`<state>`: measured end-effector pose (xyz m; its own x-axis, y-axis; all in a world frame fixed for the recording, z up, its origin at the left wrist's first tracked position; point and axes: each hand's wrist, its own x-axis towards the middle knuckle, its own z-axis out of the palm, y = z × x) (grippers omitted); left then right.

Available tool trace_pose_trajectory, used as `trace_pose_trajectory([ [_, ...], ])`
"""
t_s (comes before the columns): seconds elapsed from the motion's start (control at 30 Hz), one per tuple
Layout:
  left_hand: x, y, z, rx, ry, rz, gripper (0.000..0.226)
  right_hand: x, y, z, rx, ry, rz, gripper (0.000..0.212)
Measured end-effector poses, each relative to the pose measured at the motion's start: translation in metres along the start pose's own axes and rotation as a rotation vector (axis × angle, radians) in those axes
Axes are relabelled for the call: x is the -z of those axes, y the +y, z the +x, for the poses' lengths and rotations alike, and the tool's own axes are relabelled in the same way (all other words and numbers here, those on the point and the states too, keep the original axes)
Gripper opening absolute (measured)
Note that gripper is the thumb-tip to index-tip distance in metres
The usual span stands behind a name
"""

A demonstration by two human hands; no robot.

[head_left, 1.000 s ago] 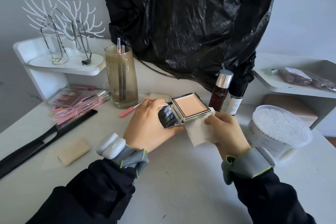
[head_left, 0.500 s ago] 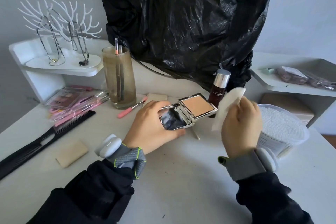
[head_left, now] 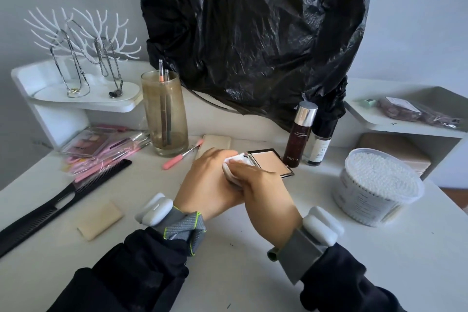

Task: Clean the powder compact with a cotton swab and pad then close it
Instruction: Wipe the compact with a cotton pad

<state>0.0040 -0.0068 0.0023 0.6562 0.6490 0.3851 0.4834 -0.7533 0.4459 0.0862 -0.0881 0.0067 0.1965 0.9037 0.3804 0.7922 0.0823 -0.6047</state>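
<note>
The open powder compact [head_left: 271, 163], silver-rimmed with a beige powder pan, sits at the table's middle. My left hand [head_left: 206, 185] grips it from the left, around the mirror lid, which is hidden. My right hand [head_left: 263, 190] presses a white cotton pad [head_left: 234, 161] against the lid side of the compact, fingers closed on the pad. No cotton swab shows in either hand.
A tub of cotton swabs [head_left: 377, 187] stands to the right, two bottles [head_left: 300, 134] just behind the compact. A glass with pencils [head_left: 164, 114], a pink tool [head_left: 182, 154], a black comb [head_left: 60, 197], a beige sponge [head_left: 100, 220] and wrapped brushes [head_left: 101, 152] lie to the left. Black plastic [head_left: 253, 33] hangs behind.
My right hand lifted the cotton pad up to the right, then brought it back left across the compact onto the lid side. The left hand kept holding the compact.
</note>
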Motion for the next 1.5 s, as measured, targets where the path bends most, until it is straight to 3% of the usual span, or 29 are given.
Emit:
trace_pose_trajectory([
  [0.1,0.000,-0.010,-0.001,0.036,0.011,-0.068,0.046,0.003,-0.002,-0.001,-0.032,-0.010,-0.005,0.034],
  [0.23,0.000,-0.013,0.003,0.078,-0.021,-0.066,0.035,0.011,-0.001,-0.008,-0.049,0.035,-0.111,0.033],
  [0.37,0.001,-0.005,-0.001,0.006,-0.025,-0.084,0.056,0.007,-0.010,0.003,-0.101,0.006,-0.077,0.033],
  [0.43,0.006,-0.003,-0.002,0.019,-0.004,-0.150,0.051,0.006,-0.015,0.013,-0.099,0.007,-0.035,0.032],
  [0.53,0.005,-0.007,-0.002,0.030,-0.004,-0.144,0.023,0.010,-0.018,0.016,-0.094,-0.104,-0.058,0.028],
  [0.73,0.010,-0.008,-0.002,0.032,0.042,-0.085,0.032,0.027,-0.011,0.000,-0.081,-0.086,-0.232,0.031],
  [0.8,0.008,-0.008,0.000,0.030,0.044,-0.090,0.045,0.021,-0.007,0.004,-0.116,-0.098,-0.305,0.034],
  [0.9,0.004,-0.004,-0.001,0.002,0.021,-0.163,0.064,0.007,-0.009,0.013,-0.116,-0.049,-0.231,0.035],
  [1.03,0.006,-0.005,-0.001,0.019,0.025,-0.173,0.055,0.009,-0.019,0.014,-0.121,-0.045,-0.044,0.031],
  [1.27,0.005,-0.005,-0.001,0.016,0.093,-0.137,0.067,0.034,-0.016,-0.003,-0.128,-0.051,-0.143,0.038],
  [1.37,0.005,-0.003,-0.001,0.000,0.075,-0.171,0.065,0.026,-0.016,0.006,-0.126,-0.014,-0.167,0.026],
  [1.5,0.013,0.001,-0.004,0.004,0.109,-0.228,0.061,0.014,-0.026,0.017,-0.110,0.010,-0.017,0.023],
])
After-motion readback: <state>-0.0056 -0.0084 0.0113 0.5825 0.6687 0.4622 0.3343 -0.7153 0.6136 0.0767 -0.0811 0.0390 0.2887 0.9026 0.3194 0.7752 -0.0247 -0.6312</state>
